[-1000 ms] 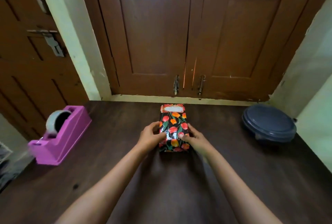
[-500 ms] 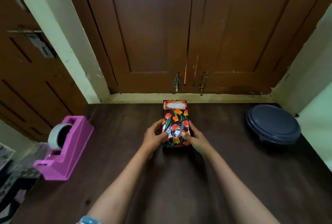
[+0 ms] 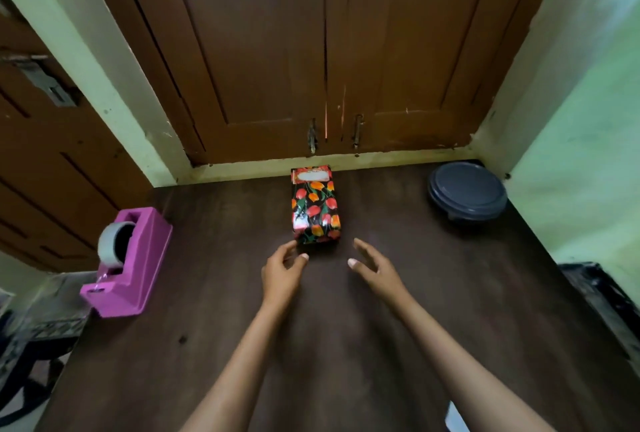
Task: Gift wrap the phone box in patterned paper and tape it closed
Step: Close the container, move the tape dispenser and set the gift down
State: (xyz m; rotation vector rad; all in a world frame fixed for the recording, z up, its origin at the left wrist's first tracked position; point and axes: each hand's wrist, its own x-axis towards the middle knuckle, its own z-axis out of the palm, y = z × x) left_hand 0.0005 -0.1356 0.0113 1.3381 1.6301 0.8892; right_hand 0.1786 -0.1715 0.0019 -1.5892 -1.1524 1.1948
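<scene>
Brown wooden double doors [image 3: 259,50] behind. Dark brown wooden table [image 3: 346,345] below. Pink plastic tape dispenser [image 3: 138,275] at table's left edge. Dark blue round lidded container [image 3: 467,194] at far right. Rectangular box wrapped in black tulip-print paper [image 3: 315,204] lies flat at far centre, long axis pointing away. Left hand [image 3: 282,272] has fingers loose and holds nothing, tips just beside box's near left corner, contact unclear. Right hand [image 3: 375,267] has fingers spread and is empty, near box's near right corner, not touching.

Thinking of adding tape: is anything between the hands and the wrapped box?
Nothing visible. The left hand and right hand are just short of the wrapped box; the tape dispenser sits far left.
</scene>
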